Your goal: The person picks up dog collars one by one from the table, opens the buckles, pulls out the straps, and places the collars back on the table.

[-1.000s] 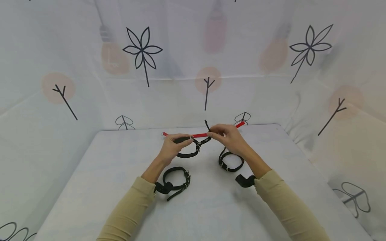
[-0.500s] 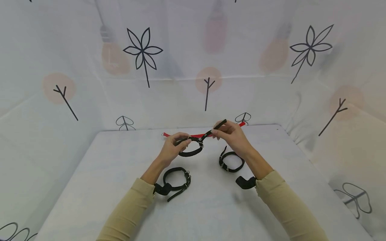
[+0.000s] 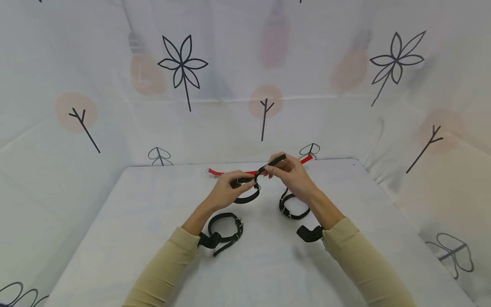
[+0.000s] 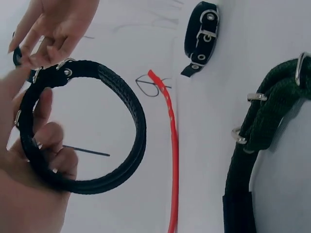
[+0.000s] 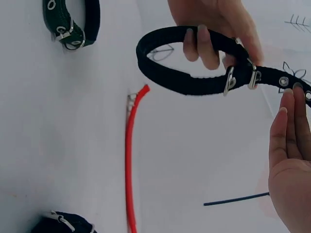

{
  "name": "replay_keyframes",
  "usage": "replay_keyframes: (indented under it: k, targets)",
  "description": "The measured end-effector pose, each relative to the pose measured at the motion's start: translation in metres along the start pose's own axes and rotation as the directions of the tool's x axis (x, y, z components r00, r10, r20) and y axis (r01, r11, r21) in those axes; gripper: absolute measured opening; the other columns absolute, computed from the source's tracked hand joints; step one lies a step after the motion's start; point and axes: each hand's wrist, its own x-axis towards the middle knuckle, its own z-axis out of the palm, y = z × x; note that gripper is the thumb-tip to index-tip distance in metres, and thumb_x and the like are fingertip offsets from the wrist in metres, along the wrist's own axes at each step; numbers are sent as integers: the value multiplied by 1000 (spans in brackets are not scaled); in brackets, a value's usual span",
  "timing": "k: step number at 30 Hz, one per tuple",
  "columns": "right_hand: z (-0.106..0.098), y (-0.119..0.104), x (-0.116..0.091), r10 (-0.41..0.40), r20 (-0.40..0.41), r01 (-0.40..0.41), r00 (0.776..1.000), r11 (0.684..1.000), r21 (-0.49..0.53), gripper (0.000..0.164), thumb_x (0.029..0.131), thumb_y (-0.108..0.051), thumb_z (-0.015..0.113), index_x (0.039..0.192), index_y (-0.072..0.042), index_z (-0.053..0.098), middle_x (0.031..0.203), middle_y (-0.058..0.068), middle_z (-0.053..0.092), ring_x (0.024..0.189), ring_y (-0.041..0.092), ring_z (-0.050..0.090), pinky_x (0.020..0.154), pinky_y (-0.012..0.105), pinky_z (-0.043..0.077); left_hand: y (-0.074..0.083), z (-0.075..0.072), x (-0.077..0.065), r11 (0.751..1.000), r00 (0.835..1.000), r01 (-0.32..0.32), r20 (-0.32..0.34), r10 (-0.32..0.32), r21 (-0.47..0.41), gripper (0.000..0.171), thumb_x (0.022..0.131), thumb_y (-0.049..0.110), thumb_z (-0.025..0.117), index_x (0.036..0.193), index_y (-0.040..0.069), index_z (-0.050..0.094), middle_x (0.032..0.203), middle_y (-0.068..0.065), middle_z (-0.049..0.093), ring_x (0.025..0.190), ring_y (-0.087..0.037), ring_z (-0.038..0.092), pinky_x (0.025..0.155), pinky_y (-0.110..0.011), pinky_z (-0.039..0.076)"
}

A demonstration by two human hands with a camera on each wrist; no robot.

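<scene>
Black collar — partly behind left hand | red strap — partly covered

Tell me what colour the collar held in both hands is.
The collar is black; it shows best in the right wrist view.

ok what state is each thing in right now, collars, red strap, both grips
held collar, looped, tail through buckle, pin unclear
left collar, on table, looped, end out
right collar, on table, looped, end out
red strap, on table, stretched out, unlooped
left grip, holding the loop
right grip, pinching the tail
</scene>
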Motion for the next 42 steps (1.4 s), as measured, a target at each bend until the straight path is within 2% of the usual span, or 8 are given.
replay_keyframes:
  k: [6, 10, 14, 19, 24, 32, 37, 42]
  targets:
    - [8, 2, 0, -17, 35, 18, 999, 999, -36, 16, 101, -14, 67, 113, -4, 61, 101, 13, 67, 92, 28, 63, 97, 47, 46, -5, 4, -1, 999, 999, -42, -28, 41, -34, 21, 98, 14, 71, 117, 5, 76, 96, -7, 68, 77, -18, 47, 66, -29, 38]
    - [14, 5, 0, 12, 67, -3, 998, 991, -134, 17, 101, -17, 68, 114, -6, 65, 102, 16, 66, 94, 30, 64, 91, 44, 50, -5, 5, -2, 999, 999, -42, -28, 41, -30, 22, 98, 16, 72, 118, 8, 77, 100, -6, 69, 84, -18, 53, 70, -29, 44]
    - [15, 9, 0, 15, 82, 1, 997, 981, -195, 17, 101, -20, 68, 113, -8, 68, 101, 11, 69, 95, 29, 65, 90, 45, 51, -3, 5, -3, 999, 1000, -26, -12, 26, -24, 23, 99, 20, 71, 120, 12, 76, 106, -2, 71, 92, -16, 61, 78, -30, 51]
    - [13, 7, -1, -1, 80, 20, 997, 971, -238, 14, 101, -22, 69, 110, -11, 69, 100, 8, 69, 96, 32, 67, 91, 49, 50, 0, 2, -4, 999, 1000, 2, 7, -3, 44, 22, 100, 23, 69, 121, 17, 73, 114, 3, 71, 96, -15, 66, 83, -33, 54]
    - [15, 4, -1, -4, 85, 27, 996, 961, -276, 14, 100, -21, 70, 109, -10, 69, 104, 7, 71, 100, 34, 68, 91, 45, 53, 3, 3, -3, 991, 999, 6, 40, -12, 135, 16, 102, 25, 66, 116, 20, 70, 110, 8, 70, 92, -14, 64, 80, -34, 52]
    - [17, 3, -2, -32, 101, 58, 994, 960, -273, 12, 100, -18, 69, 108, -9, 68, 102, 8, 71, 94, 28, 69, 88, 51, 53, 8, 3, -1, 990, 994, 22, 104, -36, 136, 16, 102, 24, 65, 115, 17, 69, 111, 7, 70, 102, -14, 63, 88, -37, 52]
    - [16, 2, -3, -40, 92, 62, 995, 966, -251, 12, 101, -21, 68, 109, -12, 69, 101, 7, 70, 92, 25, 68, 87, 44, 53, 9, 0, -1, 990, 988, 4, 152, -26, 138, 16, 105, 27, 61, 117, 17, 66, 115, 6, 67, 116, -13, 59, 99, -42, 48]
    - [13, 5, -4, -65, 57, 76, 996, 971, -225, 13, 101, -19, 68, 109, -10, 69, 99, 13, 70, 91, 24, 66, 85, 37, 53, 7, -1, 0, 995, 986, 16, 162, -31, 97, 16, 106, 29, 58, 117, 19, 63, 116, 5, 65, 117, -15, 57, 99, -44, 46]
